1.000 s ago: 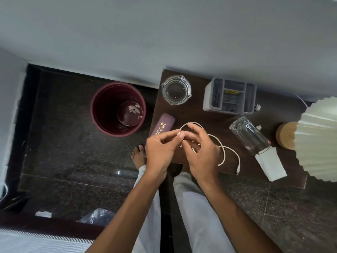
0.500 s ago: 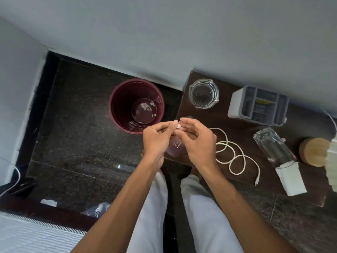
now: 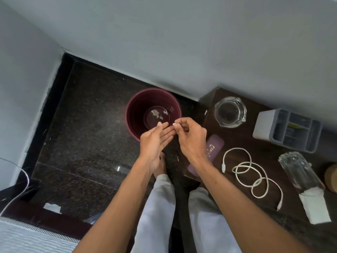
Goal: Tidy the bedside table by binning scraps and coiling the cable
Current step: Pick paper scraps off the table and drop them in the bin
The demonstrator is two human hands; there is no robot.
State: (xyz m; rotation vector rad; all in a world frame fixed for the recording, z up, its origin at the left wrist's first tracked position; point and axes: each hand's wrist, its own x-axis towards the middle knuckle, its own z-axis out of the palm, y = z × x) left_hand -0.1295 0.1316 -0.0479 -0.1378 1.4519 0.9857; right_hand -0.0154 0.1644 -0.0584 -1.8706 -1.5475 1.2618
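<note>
A maroon bin stands on the dark floor left of the bedside table, with a few pale scraps on its bottom. My right hand pinches a small white scrap at the bin's near rim. My left hand is flat and open, palm up, just beside it, fingers touching the right hand's fingertips. A white cable lies in loose loops on the table to the right, untouched by either hand.
On the table stand a glass ashtray, a grey organiser, a purple case, a glass lying on its side, a folded white tissue and a wooden lamp base. A paper scrap lies on the floor.
Both hands have left the cable on the table and moved left over the bin. The left hand has opened flat; the right hand holds the scrap.
</note>
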